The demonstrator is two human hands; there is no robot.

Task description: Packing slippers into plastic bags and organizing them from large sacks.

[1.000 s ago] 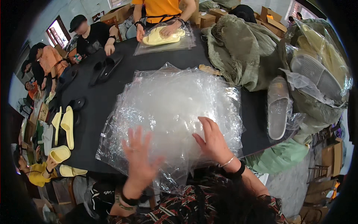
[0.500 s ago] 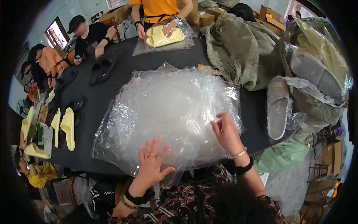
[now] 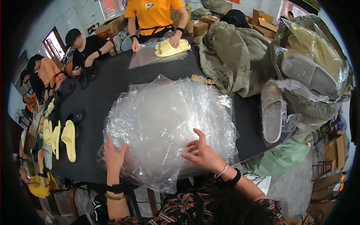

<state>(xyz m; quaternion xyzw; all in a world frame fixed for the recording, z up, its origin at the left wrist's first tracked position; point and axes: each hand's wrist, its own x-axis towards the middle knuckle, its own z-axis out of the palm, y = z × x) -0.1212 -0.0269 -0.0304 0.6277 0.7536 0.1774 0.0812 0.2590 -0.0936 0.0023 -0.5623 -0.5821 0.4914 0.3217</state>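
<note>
Room: crowded packing space, cardboard boxes along the back wall, other people seated round a long black worktop (image 3: 112,84).
Pile: I see a big heap of clear plastic bags (image 3: 168,123) lying in the middle of the worktop, right in front of me, its near edge hanging over the worktop's edge.
Left hand: my left hand (image 3: 112,157) lies flat on the pile's near left edge, fingers spread, gripping nothing.
Right hand: my right hand (image 3: 202,152) rests on the pile's near right part, fingers spread wide and pressing the plastic, nothing held.
Far end: a person in an orange shirt (image 3: 153,15) has yellow slippers (image 3: 172,47) on a clear bag.
Left edge: more yellow slippers (image 3: 67,138) stand on edge.
Right side: an olive sack (image 3: 236,60) and bagged grey slippers (image 3: 272,112).
</note>
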